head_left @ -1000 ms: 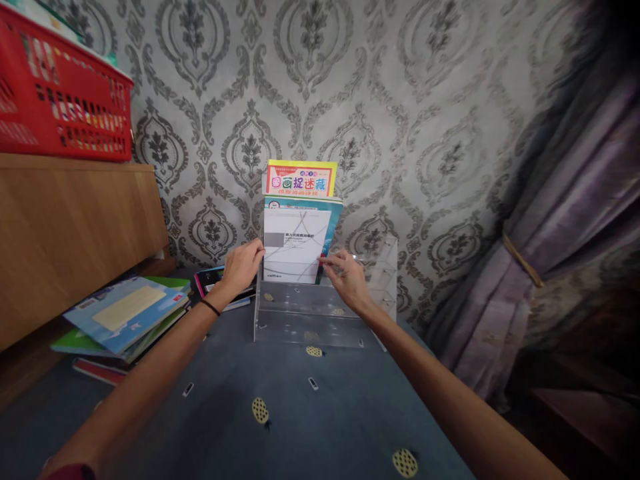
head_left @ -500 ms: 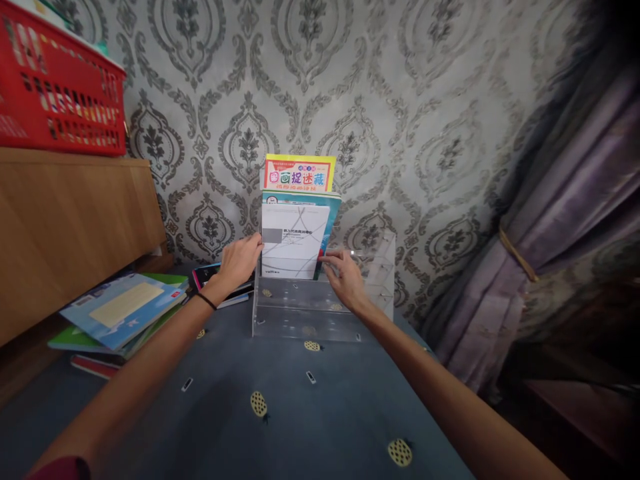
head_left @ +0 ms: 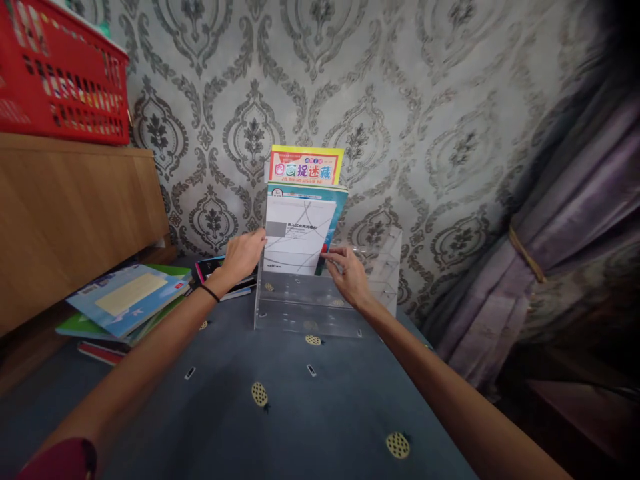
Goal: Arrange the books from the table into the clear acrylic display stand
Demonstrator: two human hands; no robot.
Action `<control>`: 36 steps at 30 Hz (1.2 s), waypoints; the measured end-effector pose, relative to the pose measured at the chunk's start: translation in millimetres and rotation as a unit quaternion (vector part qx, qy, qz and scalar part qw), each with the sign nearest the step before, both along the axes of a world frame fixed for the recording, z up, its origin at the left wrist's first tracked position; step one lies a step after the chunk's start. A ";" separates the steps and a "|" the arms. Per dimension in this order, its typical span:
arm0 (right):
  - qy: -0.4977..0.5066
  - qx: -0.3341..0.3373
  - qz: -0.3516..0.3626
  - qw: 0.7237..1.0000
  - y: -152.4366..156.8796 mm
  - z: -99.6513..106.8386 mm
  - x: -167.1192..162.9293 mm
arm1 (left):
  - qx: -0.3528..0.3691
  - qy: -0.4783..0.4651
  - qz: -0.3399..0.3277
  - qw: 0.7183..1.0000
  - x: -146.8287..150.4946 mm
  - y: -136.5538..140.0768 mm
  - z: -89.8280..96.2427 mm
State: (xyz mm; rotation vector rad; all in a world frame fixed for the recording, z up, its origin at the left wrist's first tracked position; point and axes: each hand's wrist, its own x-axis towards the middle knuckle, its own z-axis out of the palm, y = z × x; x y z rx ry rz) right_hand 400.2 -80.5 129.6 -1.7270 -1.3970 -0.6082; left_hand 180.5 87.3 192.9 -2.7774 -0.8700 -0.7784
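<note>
A white booklet with a grey block and Chinese print stands upright in a clear acrylic stepped rack. Behind it rises a teal book, and farther back a yellow-edged book with colourful lettering. At the booklet's left edge is my left hand, its fingers closed on that side and partly hidden. My right hand pinches the lower right edge of the booklet with thumb and forefinger, close to the teal book. The rack's lower front tiers show through the plastic.
Left of the rack lie a pile of books and some dark booklets. A wooden cabinet bears a red basket. A tied purple curtain hangs at right. Patterned blue cloth covers the surface before me.
The view has shifted slightly. Both hands keep nearly the same places at the booklet's edges, and the booklet stands in the rack as before.
</note>
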 end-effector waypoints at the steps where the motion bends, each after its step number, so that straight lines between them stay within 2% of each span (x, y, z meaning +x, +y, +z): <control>1: 0.000 0.000 0.003 1.000 -0.4 0.4 -0.3 | -0.006 -0.001 -0.003 1.000 -0.9 -0.8 0.5; 4: 0.003 0.002 0.011 1.000 -1.6 2.4 -1.3 | -0.012 -0.041 -0.011 0.999 -4.1 -5.4 6.4; 8: 0.014 0.007 0.017 1.000 -3.3 5.7 -3.8 | 0.046 -0.123 -0.031 0.991 -6.5 -14.0 26.0; 12: 0.007 0.035 -0.006 0.999 -7.2 15.2 -13.7 | 0.059 -0.131 -0.044 0.989 -5.8 -18.7 46.2; 16: -0.042 0.085 -0.016 0.995 -13.1 43.3 -36.0 | 0.052 -0.120 -0.048 0.990 -5.5 -18.3 52.1; 20: -0.098 0.082 0.012 0.992 -9.8 79.3 -53.2 | 0.055 -0.129 -0.059 0.988 -5.4 -14.5 51.2; 23: -0.118 0.073 0.025 0.990 -0.4 94.5 -52.3 | 0.053 -0.133 -0.073 0.987 -4.2 -10.4 51.4; 28: -0.096 0.050 0.021 0.994 11.8 94.9 -42.0 | 0.043 -0.139 -0.088 0.985 -2.1 -5.9 52.1; 36: -0.089 0.039 0.021 0.995 13.5 93.9 -40.5 | 0.038 -0.148 -0.114 0.982 -1.9 -4.0 51.5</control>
